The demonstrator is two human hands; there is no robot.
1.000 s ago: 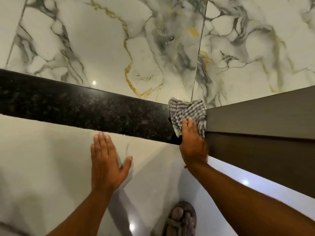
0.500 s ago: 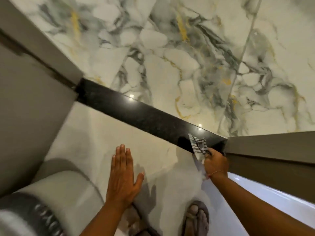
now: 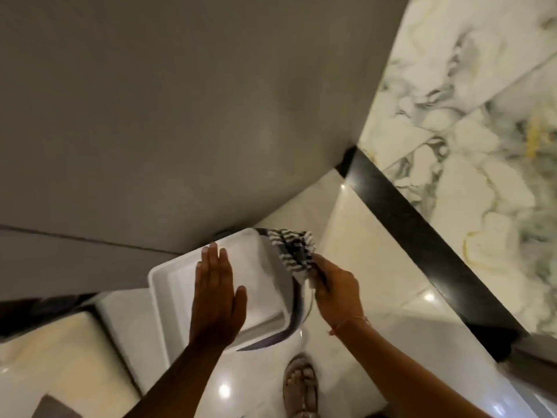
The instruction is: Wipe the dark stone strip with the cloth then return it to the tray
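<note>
My right hand (image 3: 337,288) grips a striped grey-and-white cloth (image 3: 294,251) and holds it over the right rim of a white tray (image 3: 168,285) on the floor. The cloth hangs bunched and blurred, so I cannot tell whether it touches the tray. My left hand (image 3: 217,294) hovers flat over the tray's middle, fingers together and extended, holding nothing. The dark stone strip (image 3: 422,236) runs diagonally at the right, well apart from both hands.
A grey cabinet face (image 3: 180,116) fills the upper left, right behind the tray. Veined marble tiles (image 3: 482,131) lie beyond the strip. My sandalled foot (image 3: 301,387) stands on the glossy white floor (image 3: 361,267) below the tray.
My right hand lifted the cloth off the strip's right end and carried it left to the tray. The view swung left and down, bringing the tray in. My left hand left the floor.
</note>
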